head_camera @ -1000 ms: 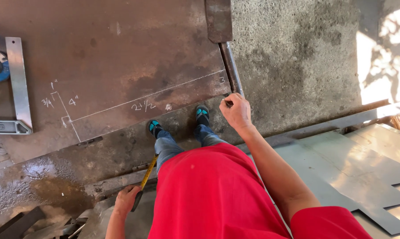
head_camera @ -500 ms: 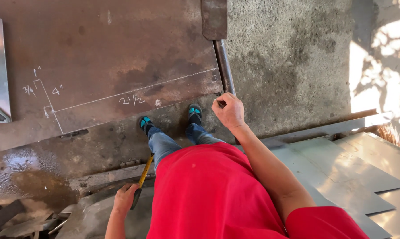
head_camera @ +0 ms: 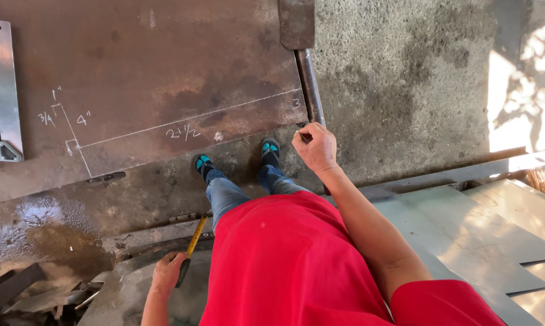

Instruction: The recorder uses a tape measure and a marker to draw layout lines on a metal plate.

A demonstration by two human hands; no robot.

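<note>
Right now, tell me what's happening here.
A person in a red shirt stands at the edge of a rusty brown steel sheet chalked with lines and measurements. The right hand is closed, apparently on something small, beside a steel pipe. The left hand hangs low, gripping a yellow-and-black tool. A metal square lies at the sheet's left end.

From where I watch, my right hand (head_camera: 315,148) sits just off the near right corner of the steel plate (head_camera: 164,66), touching the lower end of the pipe (head_camera: 309,84) that runs away from it along the plate's right edge. Beyond the hand, a flat bar (head_camera: 296,23) lies over the pipe's far end. Left of the hand stand my two feet (head_camera: 236,162), just before the plate's near edge. Far to the left a square (head_camera: 4,90) lies on the plate. To the right of the hand sheet metal pieces (head_camera: 496,235) lie overlapping on the floor. My left hand (head_camera: 168,273), nearer me and lower left, holds a tape measure blade (head_camera: 194,238).
</note>
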